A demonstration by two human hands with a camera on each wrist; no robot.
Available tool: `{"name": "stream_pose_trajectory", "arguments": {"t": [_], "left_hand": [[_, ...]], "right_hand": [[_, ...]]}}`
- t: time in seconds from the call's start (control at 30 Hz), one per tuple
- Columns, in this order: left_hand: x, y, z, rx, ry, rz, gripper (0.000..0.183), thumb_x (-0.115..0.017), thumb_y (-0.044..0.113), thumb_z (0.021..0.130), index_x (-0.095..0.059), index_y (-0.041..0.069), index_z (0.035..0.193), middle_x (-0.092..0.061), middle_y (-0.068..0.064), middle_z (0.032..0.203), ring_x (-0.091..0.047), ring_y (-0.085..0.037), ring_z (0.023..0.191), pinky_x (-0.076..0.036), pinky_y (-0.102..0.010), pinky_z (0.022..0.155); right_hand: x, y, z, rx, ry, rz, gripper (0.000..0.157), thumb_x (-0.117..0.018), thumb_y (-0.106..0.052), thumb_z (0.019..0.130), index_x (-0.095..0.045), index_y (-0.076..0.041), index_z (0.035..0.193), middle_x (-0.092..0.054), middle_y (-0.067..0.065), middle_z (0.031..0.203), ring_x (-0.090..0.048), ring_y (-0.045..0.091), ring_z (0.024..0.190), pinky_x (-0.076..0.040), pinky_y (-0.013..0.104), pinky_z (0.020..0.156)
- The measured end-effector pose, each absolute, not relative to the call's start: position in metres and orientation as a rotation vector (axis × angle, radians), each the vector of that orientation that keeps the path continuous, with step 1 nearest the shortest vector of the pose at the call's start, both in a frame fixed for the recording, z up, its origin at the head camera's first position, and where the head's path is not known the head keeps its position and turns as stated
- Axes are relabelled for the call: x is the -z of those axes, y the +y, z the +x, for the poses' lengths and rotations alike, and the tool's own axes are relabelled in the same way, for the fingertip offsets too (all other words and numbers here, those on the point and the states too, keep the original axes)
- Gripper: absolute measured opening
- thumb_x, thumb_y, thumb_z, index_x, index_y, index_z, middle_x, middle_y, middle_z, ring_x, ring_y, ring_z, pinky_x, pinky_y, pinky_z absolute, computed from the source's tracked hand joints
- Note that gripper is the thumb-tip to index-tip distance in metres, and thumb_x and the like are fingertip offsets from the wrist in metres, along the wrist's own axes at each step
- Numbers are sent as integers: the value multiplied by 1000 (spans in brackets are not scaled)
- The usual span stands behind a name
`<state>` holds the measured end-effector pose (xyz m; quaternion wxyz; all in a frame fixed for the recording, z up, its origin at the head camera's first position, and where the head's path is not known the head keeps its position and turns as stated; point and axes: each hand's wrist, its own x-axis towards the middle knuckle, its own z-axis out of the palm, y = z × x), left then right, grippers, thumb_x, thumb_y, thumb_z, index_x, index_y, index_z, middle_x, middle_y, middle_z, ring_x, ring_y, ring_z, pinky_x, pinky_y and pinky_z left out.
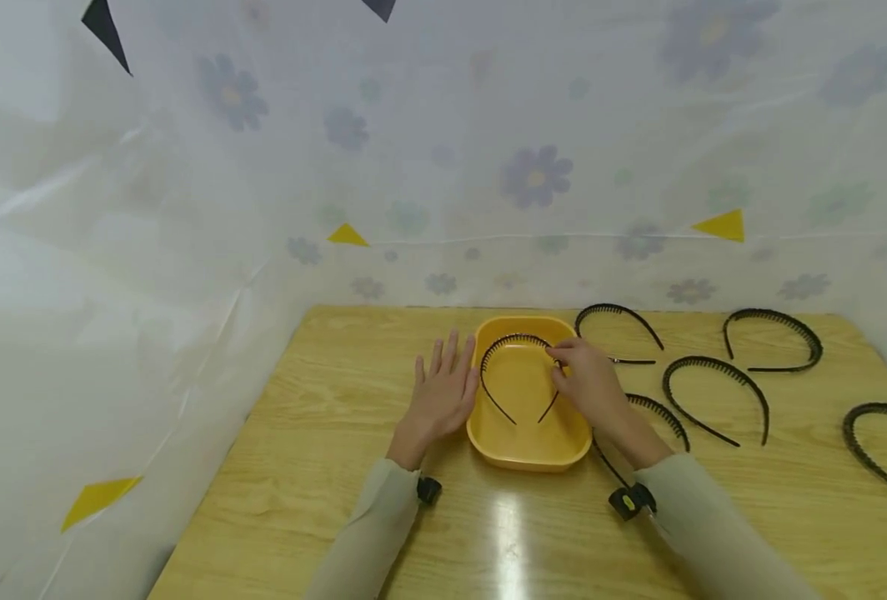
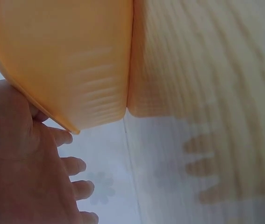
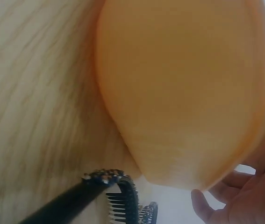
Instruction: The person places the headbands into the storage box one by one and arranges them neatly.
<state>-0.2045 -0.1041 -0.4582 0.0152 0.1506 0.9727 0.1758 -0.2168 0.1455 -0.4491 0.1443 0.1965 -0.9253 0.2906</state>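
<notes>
A black toothed headband [image 1: 518, 337] is over a yellow plastic tray [image 1: 529, 454], its two ends toward the person. My right hand [image 1: 592, 385] pinches the headband's right side between thumb and fingers, above the tray's right rim. Fingers stretched, my left hand [image 1: 443, 398] rests against the tray's left rim. In the left wrist view, that hand [image 2: 22, 149] lies along the outside of the tray [image 2: 57, 56], its thumb partly hidden by the rim. The right wrist view shows the right hand [image 3: 251, 193] beyond the tray's side [image 3: 179, 93]; the pinched headband is hidden there.
Several more black headbands lie on the wooden table [image 1: 323, 433] to the right. One [image 1: 672, 417] lies partly under my right wrist, another [image 1: 616, 308] behind that hand, and one [image 1: 762, 400] farther right. A patterned plastic sheet [image 1: 443, 167] hangs behind the table.
</notes>
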Motion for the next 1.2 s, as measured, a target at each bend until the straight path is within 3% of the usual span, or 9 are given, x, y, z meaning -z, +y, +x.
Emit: {"name": "stream_pose_trajectory", "arguments": {"t": [0.2, 0.6, 0.77, 0.9, 0.97, 1.03, 1.13, 1.2], "left_hand": [[458, -105, -206, -534, 3027, 451, 58, -19, 39, 113, -8, 20, 168, 6, -6, 172, 5, -32, 157, 0, -65, 121], [455, -102, -205, -540, 3021, 447, 58, -21, 37, 114, -10, 19, 167, 5, -10, 172, 6, -33, 157, 2, -63, 121], [455, -103, -203, -540, 3020, 436, 58, -20, 37, 114, -10, 19, 167, 6, -10, 171, 6, -33, 157, 2, -63, 121], [455, -102, -203, -533, 3018, 424, 58, -19, 37, 113, -10, 19, 167, 5, -10, 172, 5, -33, 157, 1, -63, 121], [454, -102, -203, -539, 3018, 422, 58, -19, 36, 113, -9, 20, 168, 5, -9, 172, 5, -33, 157, 1, -63, 121], [455, -102, -203, -548, 3013, 424, 58, -19, 36, 113, -8, 20, 168, 6, -9, 172, 6, -33, 157, 2, -63, 121], [455, -102, -203, -549, 3005, 419, 58, -19, 35, 113, -7, 22, 168, 7, -9, 172, 7, -32, 157, 3, -63, 121], [456, -102, -204, -533, 3003, 417, 58, -18, 35, 113, -5, 22, 168, 7, -8, 172, 7, -32, 157, 2, -63, 121]], "right_hand": [[453, 139, -222, -719, -2673, 585, 24, -73, 5, 88, -75, 10, 111, -71, 26, 109, -69, 39, 92, -57, 50, 75], [456, 138, -221, -525, -2702, 614, 19, -71, 2, 92, -77, 8, 109, -71, 23, 104, -68, 38, 90, -57, 46, 65], [456, 134, -221, -471, -2711, 639, 10, -69, 4, 92, -77, 4, 87, -69, 20, 91, -65, 33, 77, -55, 43, 62], [455, 133, -221, -463, -2722, 628, 24, -66, 6, 91, -69, -2, 69, -67, 16, 83, -60, 28, 69, -50, 39, 57], [455, 133, -221, -457, -2726, 626, 24, -65, 6, 91, -68, -2, 68, -67, 16, 83, -61, 29, 70, -50, 40, 57], [455, 133, -220, -473, -2727, 627, 20, -67, 5, 91, -70, -1, 73, -68, 17, 86, -62, 30, 73, -51, 41, 60], [454, 136, -218, -527, -2745, 616, 7, -71, 0, 91, -77, 4, 94, -70, 20, 97, -66, 35, 84, -55, 47, 69], [453, 138, -215, -574, -2757, 606, 21, -74, -4, 91, -76, 4, 111, -70, 22, 106, -67, 37, 91, -56, 50, 73]]}}
